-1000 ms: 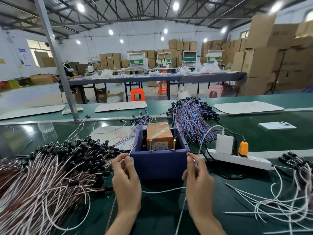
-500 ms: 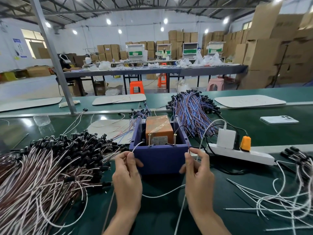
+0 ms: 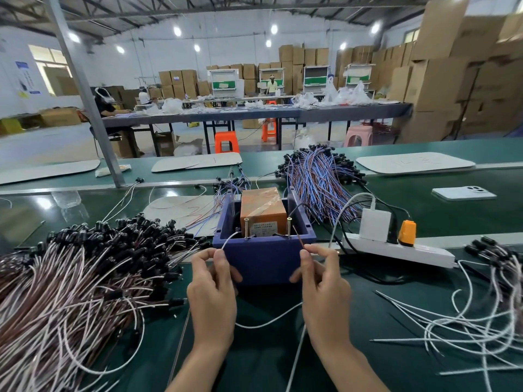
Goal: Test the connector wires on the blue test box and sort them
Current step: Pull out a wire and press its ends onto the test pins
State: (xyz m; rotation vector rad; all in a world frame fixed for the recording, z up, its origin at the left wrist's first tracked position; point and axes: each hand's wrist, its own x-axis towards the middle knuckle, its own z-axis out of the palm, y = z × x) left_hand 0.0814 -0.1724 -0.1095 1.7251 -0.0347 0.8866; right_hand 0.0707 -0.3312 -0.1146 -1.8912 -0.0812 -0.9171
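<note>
- The print on the label (image 3: 261, 226) of the orange block (image 3: 263, 206) was too small to read.
- The heap of brown-and-white wires (image 3: 70, 292) ran off the left and bottom edges.
- The loose white wires (image 3: 467, 329) were cut by the right edge.
- The left hand (image 3: 212, 292) and right hand (image 3: 325, 290) hid the lower front corners of the blue test box (image 3: 264, 261).
- Both forearms left the picture at the bottom.
- Whether the pinched white lead (image 3: 230, 239) touched the left screw (image 3: 246, 227), or the brown lead (image 3: 297, 236) the right screw (image 3: 289, 226), could not be told.
- The cartons (image 3: 467, 66) at upper right were blurred.
</note>
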